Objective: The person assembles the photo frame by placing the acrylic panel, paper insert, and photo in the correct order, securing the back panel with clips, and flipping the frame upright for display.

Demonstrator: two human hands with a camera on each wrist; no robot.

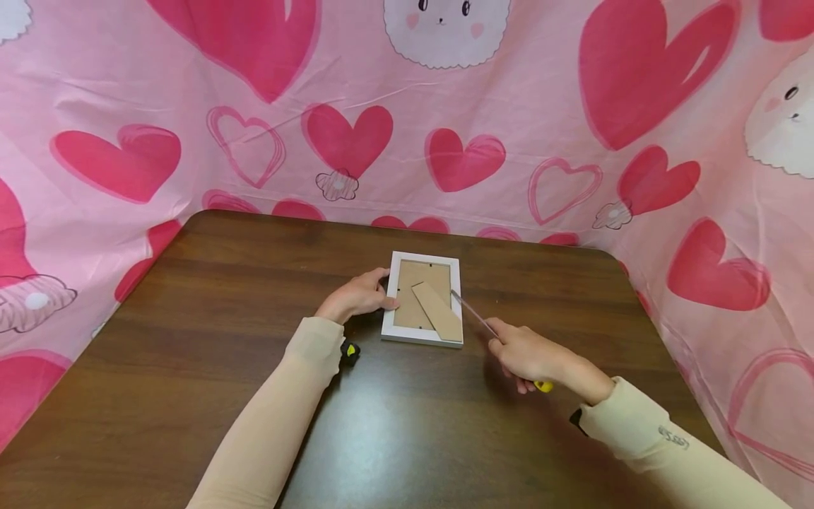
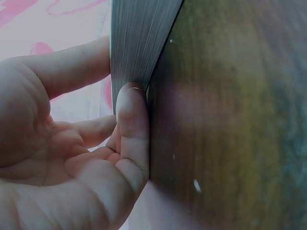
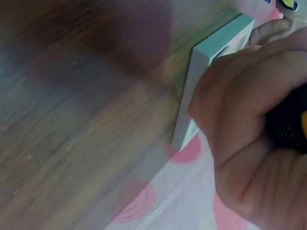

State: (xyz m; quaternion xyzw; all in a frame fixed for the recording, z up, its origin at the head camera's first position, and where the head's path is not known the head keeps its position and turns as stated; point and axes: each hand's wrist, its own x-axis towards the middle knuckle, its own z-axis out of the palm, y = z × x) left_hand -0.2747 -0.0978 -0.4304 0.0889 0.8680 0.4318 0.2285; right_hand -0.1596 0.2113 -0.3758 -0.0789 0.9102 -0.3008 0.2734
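Observation:
A white picture frame (image 1: pixel 391 311) lies face down on the table, showing its brown backing board (image 1: pixel 410 272) and a slanted stand leg (image 1: pixel 439 311). My left hand (image 1: pixel 362 292) grips the frame's left side, with the thumb over the border; the left wrist view shows a finger against the side edge (image 2: pixel 136 43), low by the tabletop. In my right hand (image 1: pixel 528 353) is a screwdriver (image 1: pixel 473 314) with a black and yellow handle (image 3: pixel 288 120). Its shaft reaches the backing's right edge, where small dark tabs (image 1: pixel 430 266) sit around the board. The right wrist view hides the tip.
The dark brown wooden table (image 1: pixel 222 339) has rounded far corners. A pink cloth (image 1: pixel 407 85) printed with hearts hangs behind it and along both sides. A black strap with a yellow mark (image 1: pixel 349 351) is at the left wrist.

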